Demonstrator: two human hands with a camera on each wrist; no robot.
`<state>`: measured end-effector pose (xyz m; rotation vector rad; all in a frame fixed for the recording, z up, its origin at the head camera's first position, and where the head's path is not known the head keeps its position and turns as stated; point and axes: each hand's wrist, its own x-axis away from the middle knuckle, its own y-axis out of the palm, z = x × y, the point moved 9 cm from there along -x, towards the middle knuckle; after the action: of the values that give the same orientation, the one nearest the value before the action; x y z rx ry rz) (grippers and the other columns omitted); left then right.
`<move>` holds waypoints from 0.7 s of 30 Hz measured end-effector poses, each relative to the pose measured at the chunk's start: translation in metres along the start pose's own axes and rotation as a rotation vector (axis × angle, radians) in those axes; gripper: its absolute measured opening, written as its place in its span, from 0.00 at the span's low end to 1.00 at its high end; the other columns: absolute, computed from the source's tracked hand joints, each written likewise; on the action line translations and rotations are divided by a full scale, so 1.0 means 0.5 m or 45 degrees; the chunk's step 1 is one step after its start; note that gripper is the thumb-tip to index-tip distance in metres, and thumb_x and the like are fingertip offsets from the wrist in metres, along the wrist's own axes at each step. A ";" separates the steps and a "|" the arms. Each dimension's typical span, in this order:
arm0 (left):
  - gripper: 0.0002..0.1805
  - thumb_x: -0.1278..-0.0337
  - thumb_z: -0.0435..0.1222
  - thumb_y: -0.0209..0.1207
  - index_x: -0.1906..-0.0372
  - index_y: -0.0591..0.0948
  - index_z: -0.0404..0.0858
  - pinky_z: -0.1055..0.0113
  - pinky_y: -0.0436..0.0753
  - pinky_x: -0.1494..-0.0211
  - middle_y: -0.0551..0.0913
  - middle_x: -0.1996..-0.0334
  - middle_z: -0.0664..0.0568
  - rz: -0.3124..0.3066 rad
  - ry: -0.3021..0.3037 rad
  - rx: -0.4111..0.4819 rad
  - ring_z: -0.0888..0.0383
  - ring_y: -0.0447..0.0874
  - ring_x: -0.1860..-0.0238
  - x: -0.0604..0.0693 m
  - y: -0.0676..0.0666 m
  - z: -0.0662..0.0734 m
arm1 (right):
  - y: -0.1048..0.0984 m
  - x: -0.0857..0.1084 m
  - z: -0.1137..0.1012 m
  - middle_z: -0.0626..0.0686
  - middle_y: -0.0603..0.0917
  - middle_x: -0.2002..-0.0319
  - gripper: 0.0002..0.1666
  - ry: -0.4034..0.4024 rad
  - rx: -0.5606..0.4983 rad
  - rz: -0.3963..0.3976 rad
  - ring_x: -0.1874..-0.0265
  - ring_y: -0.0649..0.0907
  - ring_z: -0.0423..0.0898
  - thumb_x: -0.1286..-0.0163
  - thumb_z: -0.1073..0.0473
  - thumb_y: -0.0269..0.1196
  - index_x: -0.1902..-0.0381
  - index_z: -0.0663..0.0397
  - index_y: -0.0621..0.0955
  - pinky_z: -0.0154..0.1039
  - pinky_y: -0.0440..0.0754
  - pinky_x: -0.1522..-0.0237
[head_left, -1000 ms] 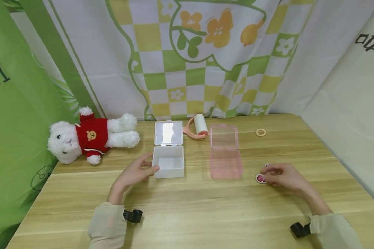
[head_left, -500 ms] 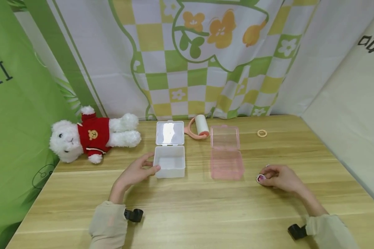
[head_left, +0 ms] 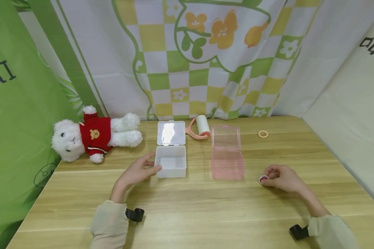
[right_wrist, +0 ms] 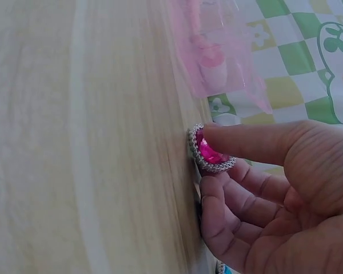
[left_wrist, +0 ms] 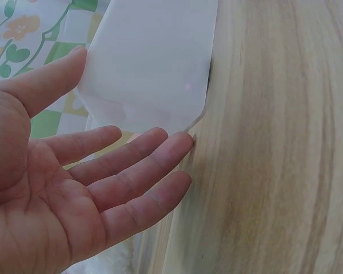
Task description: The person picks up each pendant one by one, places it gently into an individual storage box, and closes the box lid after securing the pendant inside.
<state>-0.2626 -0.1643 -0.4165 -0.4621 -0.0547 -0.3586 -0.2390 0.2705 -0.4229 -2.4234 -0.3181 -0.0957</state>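
In the head view my left hand (head_left: 140, 169) is at the left side of a white plastic box (head_left: 170, 172) with its lid raised back. The left wrist view shows the thumb touching the box's edge and the other fingers loosely extended by its side. My right hand (head_left: 282, 178) pinches a pink gem ornament (right_wrist: 210, 151) with a silver beaded rim between thumb and fingers. The gem is tilted up at the table surface, partly covered by the thumb. A small blue piece (right_wrist: 224, 270) shows beneath the hand in the right wrist view.
A pink transparent box (head_left: 227, 166) stands open between the hands. Behind are a lint roller (head_left: 202, 125) with an orange handle and a small yellow ring (head_left: 263, 134). A white plush toy (head_left: 95, 135) in a red sweater lies at left. A curtain (head_left: 187, 83) hangs behind the table.
The right hand has closed its pinch on the pink gem, which has tilted up from lying flatter. My left hand stays by the white box. The head view has shifted slightly.
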 end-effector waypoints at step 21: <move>0.39 0.37 0.43 0.60 0.29 0.58 0.29 0.55 0.82 0.56 0.74 0.44 0.28 0.001 -0.003 -0.036 0.42 0.78 0.47 0.001 0.000 0.003 | -0.008 0.012 -0.047 0.54 0.83 0.65 0.20 -0.071 -0.267 -0.107 0.66 0.83 0.43 0.35 0.62 0.65 0.53 0.74 0.76 0.39 0.84 0.62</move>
<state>-0.2620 -0.1641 -0.4150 -0.4905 -0.0518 -0.3588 -0.2339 0.2596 -0.4016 -2.6234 -0.4557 -0.1037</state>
